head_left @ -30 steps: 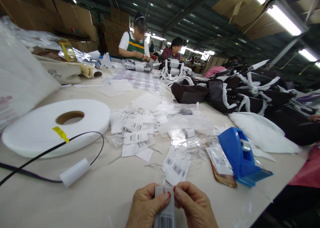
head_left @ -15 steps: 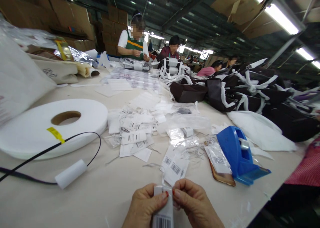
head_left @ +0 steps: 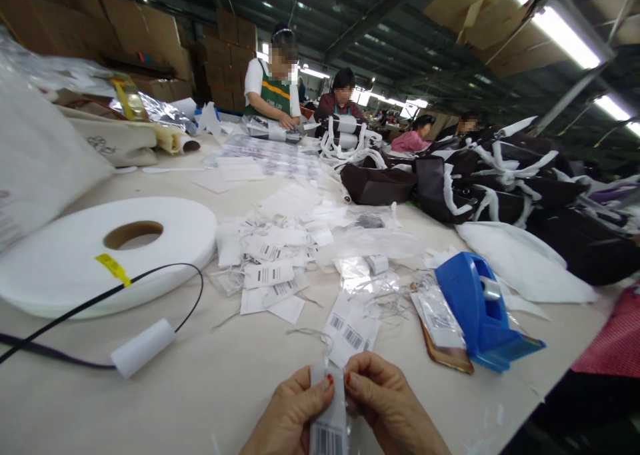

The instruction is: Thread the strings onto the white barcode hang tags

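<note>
- Your left hand [head_left: 290, 412] is closed around one barcoded tag [head_left: 329, 430], thumb flat on its upper face.
- Your right hand [head_left: 387, 398] is nearly closed, thumb and forefinger pinched together at the tag's right edge; you cannot tell from this view what lies between them.
- The tag sits upright between your two hands, one barcode showing at its lower end, and one pale string [head_left: 326, 350] shows at its top edge.
- Just beyond your fingertips lie at least two overlapping barcode cards [head_left: 345, 332].
- Ahead of your left hand is one heap of printed white tags [head_left: 270, 274], too jumbled to count.
- Well to the left of your left hand lies one large white roll [head_left: 65, 268] with one yellow strip [head_left: 113, 270] on it.
- Nearer your left hand lie one small white cylinder [head_left: 143, 348] and one black cord [head_left: 170, 266].
- Beyond your right hand, to its right, stands one blue tape dispenser [head_left: 457, 288], with one clear-wrapped packet [head_left: 437, 318] just beside it.
- Farther past your right hand is one pile of dark bags [head_left: 383, 185] with white-wrapped handles, too tangled to count.
- Far ahead of your hands, two co-workers [head_left: 275, 95] are at the table's other side; two more people [head_left: 411, 140] show farther right.
</note>
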Demonstrator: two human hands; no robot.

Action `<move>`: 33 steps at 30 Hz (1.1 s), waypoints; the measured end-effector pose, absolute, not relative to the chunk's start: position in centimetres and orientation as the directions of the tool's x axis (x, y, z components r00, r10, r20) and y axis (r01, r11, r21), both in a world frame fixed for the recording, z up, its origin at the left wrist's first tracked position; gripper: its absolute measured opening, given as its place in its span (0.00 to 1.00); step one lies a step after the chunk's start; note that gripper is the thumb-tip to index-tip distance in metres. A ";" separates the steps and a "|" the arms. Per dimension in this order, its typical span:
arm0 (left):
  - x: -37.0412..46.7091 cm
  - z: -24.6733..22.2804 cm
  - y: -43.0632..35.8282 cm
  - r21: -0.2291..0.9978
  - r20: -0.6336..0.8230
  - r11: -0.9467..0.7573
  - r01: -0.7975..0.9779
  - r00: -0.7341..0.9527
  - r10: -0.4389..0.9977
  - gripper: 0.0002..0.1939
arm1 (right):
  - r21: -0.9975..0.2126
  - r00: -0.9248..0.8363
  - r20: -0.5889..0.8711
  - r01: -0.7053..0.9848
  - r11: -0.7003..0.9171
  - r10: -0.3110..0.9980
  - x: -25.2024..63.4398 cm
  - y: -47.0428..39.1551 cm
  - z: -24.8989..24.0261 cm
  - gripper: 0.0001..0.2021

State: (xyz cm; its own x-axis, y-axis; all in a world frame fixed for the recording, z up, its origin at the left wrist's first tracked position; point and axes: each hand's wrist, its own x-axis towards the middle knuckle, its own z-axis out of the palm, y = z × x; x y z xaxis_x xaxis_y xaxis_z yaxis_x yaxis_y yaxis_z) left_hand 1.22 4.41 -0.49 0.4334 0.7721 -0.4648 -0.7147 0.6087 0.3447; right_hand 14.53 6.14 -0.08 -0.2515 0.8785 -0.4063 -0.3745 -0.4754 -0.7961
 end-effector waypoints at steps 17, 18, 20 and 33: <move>0.8 -0.4 4.8 0.298 -0.357 0.622 -0.725 0.520 0.777 0.11 | -0.788 -0.242 -0.312 -0.475 -0.393 0.919 13.7 6.1 1.1 0.07; 0.9 -0.5 4.8 0.287 -0.359 0.627 -0.725 0.525 0.772 0.11 | -0.796 -0.246 -0.305 -0.464 -0.388 0.920 13.8 6.1 1.1 0.07; 0.9 -0.6 4.7 0.269 -0.354 0.638 -0.722 0.542 0.762 0.11 | -0.812 -0.261 -0.285 -0.445 -0.377 0.922 14.0 6.1 1.1 0.06; 1.0 -0.5 4.5 0.325 -0.246 0.686 -0.651 0.643 0.726 0.09 | -0.869 -0.453 -0.107 -0.391 -0.305 0.885 15.3 6.5 2.1 0.02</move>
